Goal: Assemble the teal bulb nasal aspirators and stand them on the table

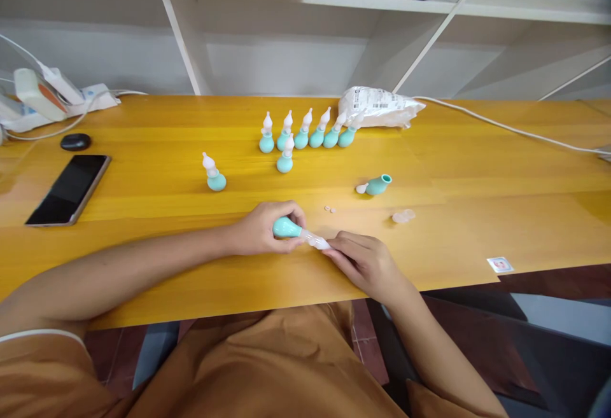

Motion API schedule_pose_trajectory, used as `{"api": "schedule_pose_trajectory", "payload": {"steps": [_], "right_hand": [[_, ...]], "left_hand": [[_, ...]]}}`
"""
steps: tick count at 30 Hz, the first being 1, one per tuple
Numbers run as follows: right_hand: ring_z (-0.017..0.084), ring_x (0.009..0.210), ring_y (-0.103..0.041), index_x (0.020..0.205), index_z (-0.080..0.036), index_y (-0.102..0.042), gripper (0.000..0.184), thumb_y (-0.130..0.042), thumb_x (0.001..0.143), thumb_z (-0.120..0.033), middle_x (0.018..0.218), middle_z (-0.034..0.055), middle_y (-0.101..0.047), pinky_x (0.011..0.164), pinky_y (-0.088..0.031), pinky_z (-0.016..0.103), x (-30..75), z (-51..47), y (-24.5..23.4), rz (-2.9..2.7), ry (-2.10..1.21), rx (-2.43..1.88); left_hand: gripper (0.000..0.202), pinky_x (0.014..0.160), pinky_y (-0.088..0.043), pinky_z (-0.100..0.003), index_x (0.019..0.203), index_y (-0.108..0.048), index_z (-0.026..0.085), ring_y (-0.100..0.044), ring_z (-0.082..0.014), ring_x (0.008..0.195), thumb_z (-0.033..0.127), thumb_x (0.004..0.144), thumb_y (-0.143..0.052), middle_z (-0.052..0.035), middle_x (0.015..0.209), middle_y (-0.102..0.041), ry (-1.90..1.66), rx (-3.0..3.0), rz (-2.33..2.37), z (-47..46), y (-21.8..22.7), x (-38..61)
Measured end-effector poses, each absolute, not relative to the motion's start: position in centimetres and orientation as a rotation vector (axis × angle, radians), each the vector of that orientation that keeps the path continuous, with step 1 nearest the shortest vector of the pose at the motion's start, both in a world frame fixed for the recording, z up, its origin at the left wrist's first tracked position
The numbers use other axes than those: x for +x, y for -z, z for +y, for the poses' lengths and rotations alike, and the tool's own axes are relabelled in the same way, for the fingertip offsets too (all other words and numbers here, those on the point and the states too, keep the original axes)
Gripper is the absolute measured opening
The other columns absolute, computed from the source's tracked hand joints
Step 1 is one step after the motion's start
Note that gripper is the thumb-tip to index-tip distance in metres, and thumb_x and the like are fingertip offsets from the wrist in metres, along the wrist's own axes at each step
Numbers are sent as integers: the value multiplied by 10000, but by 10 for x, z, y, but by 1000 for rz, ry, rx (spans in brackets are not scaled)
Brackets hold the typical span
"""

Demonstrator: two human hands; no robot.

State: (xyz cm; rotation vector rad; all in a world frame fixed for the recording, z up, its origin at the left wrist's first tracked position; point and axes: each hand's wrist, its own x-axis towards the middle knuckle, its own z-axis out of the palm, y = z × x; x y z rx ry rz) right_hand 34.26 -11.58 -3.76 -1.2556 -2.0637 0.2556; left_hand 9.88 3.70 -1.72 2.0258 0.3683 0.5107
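Observation:
My left hand (265,227) is wrapped round a teal rubber bulb (285,227) lying sideways on the yellow table (477,170). My right hand (365,262) pinches the clear white tip (317,241) at the bulb's right end. A row of several finished bulbs with white tips (305,132) stands upright further back, one more (285,154) in front of the row and one (214,173) apart to the left. A bulb without a tip (377,184) lies on its side to the right. Small clear parts (329,209) and a clear cap (403,216) lie loose nearby.
A white plastic bag (379,106) lies behind the row. A phone (69,189), a small black case (75,142) and chargers with cables (42,93) sit at the left. A white cable (515,130) crosses the right side. A small sticker (499,264) lies near the front edge.

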Motion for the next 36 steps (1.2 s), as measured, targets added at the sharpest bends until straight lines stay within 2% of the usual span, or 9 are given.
{"api": "schedule_pose_trajectory", "payload": {"steps": [7,14,22,31,36], "right_hand": [[178,689,-589,1096,-219,-756,170,-596,1151,-235,820,28,-654,641,-459,317,343,-116,39,-2061,-257,-1259],[166,637,-582,1046,-215,-727,181,-583,1156,-216,746,4,-641,628,-462,309,342,-115,33,-2054,-322,-1196],[137,605,-541,969,-200,-680,220,-563,1150,-162,728,-14,-579,594,-437,290,340,-116,29,-1986,-269,-1218],[133,619,-555,976,-203,-663,202,-579,1121,-91,734,-16,-596,609,-447,284,339,-119,27,-1950,-260,-1136],[143,631,-578,1042,-198,-685,171,-580,1118,-85,745,-10,-610,618,-461,285,339,-120,28,-1942,-251,-1139]], "left_hand": [[175,862,-524,-297,1058,-672,223,-716,-180,896,287,932,-774,-16,1014,-794,-439,2104,326,38,16,96],[210,857,-500,-305,1076,-677,227,-701,-196,911,407,1001,-756,-41,1031,-782,-324,2223,230,36,22,95],[306,849,-525,-298,1078,-643,211,-687,-178,915,437,959,-812,-28,1050,-752,-502,2029,371,38,15,96],[331,873,-542,-306,1062,-660,213,-700,-180,919,445,926,-852,-27,1056,-771,-445,2047,339,36,12,96],[307,879,-546,-301,1075,-660,211,-712,-172,920,397,926,-853,-20,1057,-777,-507,2033,364,34,13,97]]}}
